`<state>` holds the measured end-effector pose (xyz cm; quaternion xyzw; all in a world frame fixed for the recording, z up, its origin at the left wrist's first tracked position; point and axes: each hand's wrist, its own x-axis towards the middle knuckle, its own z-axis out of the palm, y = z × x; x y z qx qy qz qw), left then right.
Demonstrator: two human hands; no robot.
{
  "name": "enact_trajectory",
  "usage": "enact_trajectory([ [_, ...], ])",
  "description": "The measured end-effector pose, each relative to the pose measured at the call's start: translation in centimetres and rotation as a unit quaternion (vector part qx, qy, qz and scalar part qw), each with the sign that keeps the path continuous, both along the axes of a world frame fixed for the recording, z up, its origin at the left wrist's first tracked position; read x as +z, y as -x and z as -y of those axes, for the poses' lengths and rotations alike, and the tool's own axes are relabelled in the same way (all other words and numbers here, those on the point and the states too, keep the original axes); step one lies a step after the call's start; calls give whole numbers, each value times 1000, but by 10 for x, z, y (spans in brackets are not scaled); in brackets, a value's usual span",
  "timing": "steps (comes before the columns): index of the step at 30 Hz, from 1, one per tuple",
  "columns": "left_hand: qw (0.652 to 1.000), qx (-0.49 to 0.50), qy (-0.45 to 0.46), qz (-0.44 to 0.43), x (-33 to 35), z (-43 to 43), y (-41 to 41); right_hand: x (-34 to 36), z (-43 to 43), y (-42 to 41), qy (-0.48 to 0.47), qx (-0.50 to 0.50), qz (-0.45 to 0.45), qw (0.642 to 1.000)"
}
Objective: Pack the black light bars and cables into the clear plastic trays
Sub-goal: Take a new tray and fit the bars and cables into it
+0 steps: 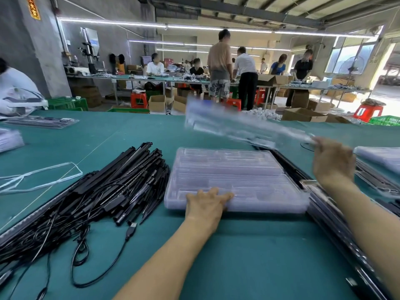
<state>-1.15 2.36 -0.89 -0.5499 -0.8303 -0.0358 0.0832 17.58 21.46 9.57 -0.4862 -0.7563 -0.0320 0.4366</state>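
Lifting one clear tray (motion-blurred) pinched at its end in right hand; left hand flat, open, pressing the stack of empty trays. Light bars and cables heaped on worktop, unpacked. Filled trays at right: partly done.

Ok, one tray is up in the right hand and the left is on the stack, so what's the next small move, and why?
Probably set the lifted clear tray down flat on the bare green table in front of the tray stack. The right hand holds it in the air by one end, blurred, while the left hand steadies the stack. The light bars and cables lie just left, unpacked.
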Motion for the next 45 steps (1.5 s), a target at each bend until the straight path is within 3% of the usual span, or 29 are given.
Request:
enact_trajectory([
  [2, 1000, 3, 3, 14, 0, -3, 1, 14, -6, -14, 8, -8, -13, 1000],
  [7, 998, 30, 44, 23, 1, -4, -5, 8, 35, -6, -50, 70, 56, 995],
  [13, 989, 22, 112, 91, 19, 8, -12, -47, 107, 24, 52, 72, 137, 987],
  [17, 994, 25, -31, 101, -20, 58, -22, -74, 142, 14, 40, 77, 186, 979],
  [20, 966, 65, -131, 215, -37, 88, -19, -84, 153, 0, 21, 67, 200, 977],
  [25, 930, 13, -171, 324, -25, 124, -3, -87, 167, -21, 57, 106, 243, 963],
  [28, 887, 8, -225, 402, -22, 147, -1, -87, 189, -20, 14, 179, 213, 960],
  [31, 814, 37, -361, 453, -22, 154, -6, -97, 201, -15, -13, 251, 203, 946],
  [33, 759, 100, -464, 445, -22, 159, -8, -103, 199, -16, 32, 265, 217, 939],
  [35, 722, 188, -545, 382, -24, 168, -2, -112, 193, -25, 73, 257, 257, 929],
  [38, 723, 262, -596, 232, -24, 183, 12, -116, 185, -44, 128, 256, 259, 923],
  [41, 698, 269, -648, 145, -18, 193, 25, -111, 177, -62, 155, 240, 286, 915],
  [43, 718, 258, -628, 155, -15, 194, 32, -103, 175, -68, 173, 237, 309, 905],
  [45, 795, 245, -522, 188, -11, 186, 32, -96, 175, -71, 188, 251, 335, 889],
])
